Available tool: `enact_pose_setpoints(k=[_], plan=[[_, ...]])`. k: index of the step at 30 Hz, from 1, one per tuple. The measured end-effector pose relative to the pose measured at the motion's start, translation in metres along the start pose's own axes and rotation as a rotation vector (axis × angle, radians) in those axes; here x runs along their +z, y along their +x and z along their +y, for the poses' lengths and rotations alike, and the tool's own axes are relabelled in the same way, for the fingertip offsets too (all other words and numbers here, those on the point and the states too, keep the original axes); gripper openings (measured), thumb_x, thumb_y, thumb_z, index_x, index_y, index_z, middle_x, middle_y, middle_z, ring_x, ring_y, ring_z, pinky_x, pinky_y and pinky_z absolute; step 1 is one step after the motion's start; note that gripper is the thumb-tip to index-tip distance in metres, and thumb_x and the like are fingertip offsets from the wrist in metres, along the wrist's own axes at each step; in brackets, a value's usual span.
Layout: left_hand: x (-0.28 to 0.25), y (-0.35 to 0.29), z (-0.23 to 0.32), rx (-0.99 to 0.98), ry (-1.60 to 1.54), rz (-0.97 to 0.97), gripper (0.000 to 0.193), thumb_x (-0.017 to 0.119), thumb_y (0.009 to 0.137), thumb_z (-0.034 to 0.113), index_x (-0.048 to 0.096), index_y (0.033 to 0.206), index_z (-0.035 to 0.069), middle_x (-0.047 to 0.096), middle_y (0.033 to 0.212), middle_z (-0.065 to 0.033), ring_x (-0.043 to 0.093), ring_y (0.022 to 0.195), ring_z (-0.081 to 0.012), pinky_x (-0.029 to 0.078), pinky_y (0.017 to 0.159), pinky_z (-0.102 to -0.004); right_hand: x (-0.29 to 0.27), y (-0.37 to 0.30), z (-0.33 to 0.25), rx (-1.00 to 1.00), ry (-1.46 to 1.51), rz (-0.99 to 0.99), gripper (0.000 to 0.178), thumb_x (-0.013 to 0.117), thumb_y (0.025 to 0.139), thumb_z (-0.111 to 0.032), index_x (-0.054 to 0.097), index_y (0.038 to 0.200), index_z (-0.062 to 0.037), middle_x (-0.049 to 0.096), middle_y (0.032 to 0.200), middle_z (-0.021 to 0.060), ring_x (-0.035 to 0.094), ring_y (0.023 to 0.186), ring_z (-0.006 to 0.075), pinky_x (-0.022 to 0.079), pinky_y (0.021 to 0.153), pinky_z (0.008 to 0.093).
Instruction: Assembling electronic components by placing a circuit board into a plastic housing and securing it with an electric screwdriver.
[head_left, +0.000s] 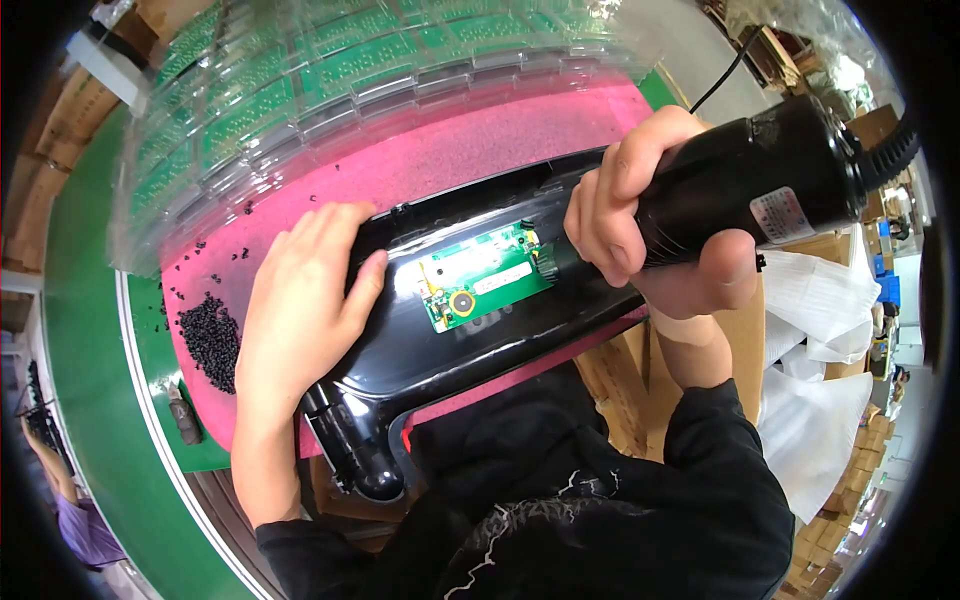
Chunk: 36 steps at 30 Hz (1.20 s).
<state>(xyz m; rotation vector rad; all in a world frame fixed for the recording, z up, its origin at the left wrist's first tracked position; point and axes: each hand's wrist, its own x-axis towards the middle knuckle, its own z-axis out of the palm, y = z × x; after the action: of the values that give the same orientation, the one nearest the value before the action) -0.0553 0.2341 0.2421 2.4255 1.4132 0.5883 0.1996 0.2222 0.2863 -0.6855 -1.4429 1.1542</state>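
Observation:
A glossy black plastic housing (400, 363) lies slanted in front of me, with a green circuit board (497, 286) set on its middle. My left hand (310, 275) grips the housing's left end, thumb on its face and fingers along the far edge. In my right hand (655, 205) is a thick black electric screwdriver (735, 180), held above the right end of the housing. Its body tilts up to the right, where a ribbed cord leaves it. Its tip seems to point down toward the board's right edge; the exact contact point cannot be made out.
Under the housing is a pink mat (440, 150) on a green table (85, 260). A heap of small black screws (208, 338) sits left of my left hand. Clear trays of green circuit boards (330, 90) stand at the back. White foam sheets (815, 310) and cardboard are at right.

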Motion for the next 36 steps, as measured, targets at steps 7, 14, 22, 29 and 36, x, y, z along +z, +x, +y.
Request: enact_pose_setpoints(k=[7, 14, 22, 29, 36], plan=[[-0.002, -0.004, -0.001, 0.025, 0.020, -0.034, 0.027, 0.067, 0.085, 0.015, 0.060, 0.107, 0.001, 0.063, 0.096, -0.0191, 0.062, 0.093, -0.0399, 0.049, 0.080, -0.0449, -0.009, -0.001, -0.002, 0.105, 0.124, 0.060, 0.049, 0.062, 0.089, -0.050, 0.051, 0.103, -0.0043, 0.049, 0.065, -0.0008, 0.048, 0.052, 0.0109, 0.042, 0.058, 0.0267], [-0.001, -0.003, 0.017, 0.032, 0.004, -0.227, 0.021, 0.066, 0.085, 0.017, 0.060, 0.090, -0.003, 0.061, 0.088, -0.0224, 0.060, 0.087, -0.0441, 0.047, 0.072, -0.0499, -0.059, 0.008, -0.003, 0.235, 0.451, 0.471, 0.017, 0.065, 0.091, -0.012, 0.058, 0.100, 0.0012, 0.059, 0.095, 0.0081, 0.060, 0.090, 0.0185, 0.056, 0.085, 0.0457], [-0.014, -0.006, 0.031, 0.066, 0.038, -0.099, 0.011, 0.065, 0.082, 0.004, 0.063, 0.089, -0.004, 0.060, 0.079, -0.0226, 0.059, 0.075, -0.0448, 0.046, 0.064, -0.0474, -0.117, -0.035, -0.052, -0.422, -0.851, 0.521, 0.043, 0.069, 0.081, -0.008, 0.050, 0.119, -0.0037, 0.049, 0.111, 0.0103, 0.056, 0.099, 0.0205, 0.050, 0.082, 0.0332], [-0.038, -0.076, 0.059, 0.315, 0.205, 0.437, 0.026, 0.068, 0.092, 0.017, 0.066, 0.108, -0.004, 0.068, 0.102, -0.0197, 0.064, 0.082, -0.0335, 0.053, 0.075, -0.0392, -0.312, -0.161, -0.079, 0.183, -1.911, 0.723, 0.061, 0.073, 0.080, -0.028, 0.047, 0.130, -0.0047, 0.050, 0.130, 0.0184, 0.048, 0.121, 0.0363, 0.037, 0.103, 0.0512], [-0.028, -0.106, -0.010, 0.335, 0.210, 0.651, 0.029, 0.064, 0.095, 0.020, 0.063, 0.113, -0.002, 0.066, 0.109, -0.0200, 0.063, 0.088, -0.0337, 0.052, 0.079, -0.0415, -0.407, -0.347, -0.088, 1.664, -1.616, 1.310, 0.128, 0.081, 0.062, -0.065, 0.013, 0.155, -0.0073, 0.016, 0.157, 0.0295, 0.013, 0.146, 0.0437, 0.017, 0.115, 0.0611]])
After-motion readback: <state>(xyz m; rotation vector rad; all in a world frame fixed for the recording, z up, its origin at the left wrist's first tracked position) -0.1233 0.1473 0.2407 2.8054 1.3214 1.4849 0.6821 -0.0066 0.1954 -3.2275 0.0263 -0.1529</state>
